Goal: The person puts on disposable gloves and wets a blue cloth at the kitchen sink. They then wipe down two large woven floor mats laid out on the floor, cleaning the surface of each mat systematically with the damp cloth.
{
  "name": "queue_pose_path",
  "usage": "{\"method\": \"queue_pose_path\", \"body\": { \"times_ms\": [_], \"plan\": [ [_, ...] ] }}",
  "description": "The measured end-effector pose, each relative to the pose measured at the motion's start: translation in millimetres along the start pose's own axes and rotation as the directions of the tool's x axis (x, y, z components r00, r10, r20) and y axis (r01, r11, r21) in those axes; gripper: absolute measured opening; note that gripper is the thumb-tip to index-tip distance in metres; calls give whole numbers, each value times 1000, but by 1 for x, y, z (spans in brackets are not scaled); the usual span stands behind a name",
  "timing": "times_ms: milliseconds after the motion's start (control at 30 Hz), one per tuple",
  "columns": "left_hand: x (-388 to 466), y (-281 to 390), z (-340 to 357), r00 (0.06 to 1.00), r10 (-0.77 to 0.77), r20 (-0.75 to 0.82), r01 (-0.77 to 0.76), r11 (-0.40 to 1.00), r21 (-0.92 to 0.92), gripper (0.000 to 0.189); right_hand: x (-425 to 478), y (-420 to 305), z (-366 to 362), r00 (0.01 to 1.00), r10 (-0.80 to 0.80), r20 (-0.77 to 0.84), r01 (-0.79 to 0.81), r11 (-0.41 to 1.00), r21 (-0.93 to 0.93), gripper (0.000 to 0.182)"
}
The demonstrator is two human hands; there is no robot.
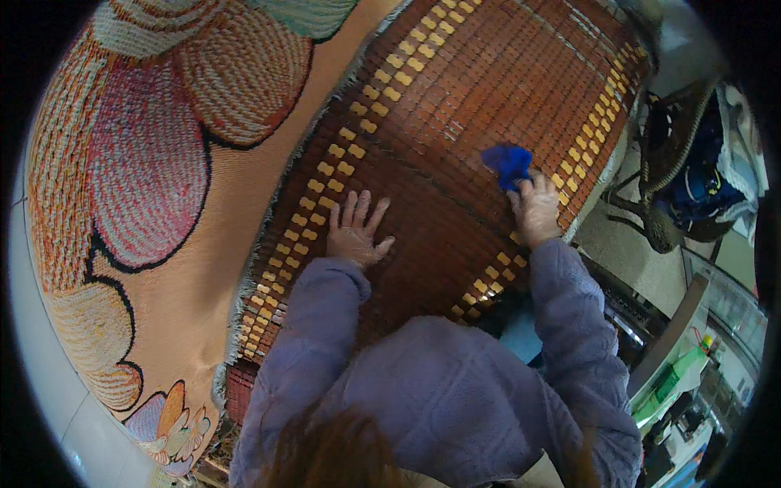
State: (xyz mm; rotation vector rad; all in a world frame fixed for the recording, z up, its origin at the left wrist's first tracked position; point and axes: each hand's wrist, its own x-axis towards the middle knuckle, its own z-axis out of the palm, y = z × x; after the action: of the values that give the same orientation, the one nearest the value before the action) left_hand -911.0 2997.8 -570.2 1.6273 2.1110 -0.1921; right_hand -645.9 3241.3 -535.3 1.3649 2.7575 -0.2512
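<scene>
A mat of reddish-brown tiles with bands of pale yellow pieces along both long sides lies before me. My left hand, in a thin clear glove, rests on it beside the left yellow band, fingers spread and holding nothing. Near the right band is my right hand, also in a clear glove, with its fingers closed on the edge of a blue cloth. Most of the cloth extends to the upper left of the fingers, over the mat.
A patterned rug with large petal shapes lies left of the mat, on a tiled floor. Right of the mat stands a dark carved piece beside dark blue fabric. A green item is among shelf goods at lower right.
</scene>
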Motion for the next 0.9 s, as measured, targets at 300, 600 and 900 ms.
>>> {"method": "queue_pose_path", "body": {
  "times_ms": [300, 600, 900],
  "plan": [
    [-1, -3, 4, 998, 44, -41, -46, 998, -36, 75, 158, -117, 18, 980, 167, -106, -2, 543, 840, 35],
    [-4, -3, 5, 999, 24, -49, -26, 999, -41, 77, 141, -223, 36, 858, -462, -227, 514, 743, 429, 17],
    [-1, -3, 13, 987, 59, -150, -69, 995, -66, 74, 123, -194, 24, 916, -397, -60, 400, 888, 228, 18]
  ]
}}
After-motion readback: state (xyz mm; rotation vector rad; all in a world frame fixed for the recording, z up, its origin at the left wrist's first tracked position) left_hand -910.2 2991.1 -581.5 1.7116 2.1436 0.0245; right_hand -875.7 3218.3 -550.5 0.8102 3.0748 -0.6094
